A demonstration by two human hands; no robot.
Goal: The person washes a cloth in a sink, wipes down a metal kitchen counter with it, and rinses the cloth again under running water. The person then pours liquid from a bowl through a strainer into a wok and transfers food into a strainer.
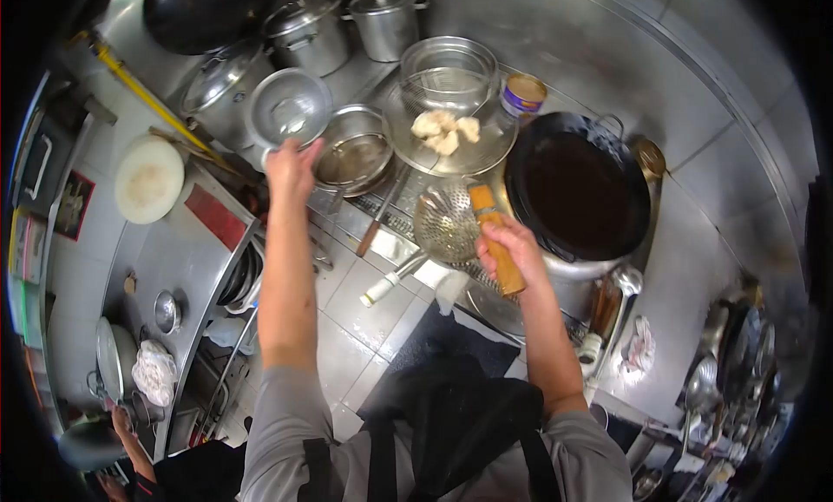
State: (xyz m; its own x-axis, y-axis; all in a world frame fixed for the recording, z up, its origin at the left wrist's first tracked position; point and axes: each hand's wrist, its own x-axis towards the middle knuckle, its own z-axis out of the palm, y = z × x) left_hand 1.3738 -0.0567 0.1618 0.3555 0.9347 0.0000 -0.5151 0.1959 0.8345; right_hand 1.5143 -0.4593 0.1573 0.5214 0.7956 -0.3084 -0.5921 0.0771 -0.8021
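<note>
My left hand (291, 174) is stretched forward, its fingers closed on the near rim of a small metal bowl (289, 103). The bowl is tilted, with a bright patch at its bottom. My right hand (514, 249) is wrapped round a thick wooden handle (486, 209); what this handle joins to I cannot make out. Just left of it lies a perforated skimmer (444, 229) with a pale grip. Beyond, pale food pieces (444, 131) rest in a wire strainer (486, 155). A black wok (531, 146) of dark liquid stands to the right.
Lidded pots (386, 25) line the back. A metal pan (375, 116) of liquid sits near the bowl, and an opened can (525, 94) stands behind the wok. Ladles (626, 281) lie at right. Another person's hand (126, 424) shows at lower left, beside a steel counter (165, 250).
</note>
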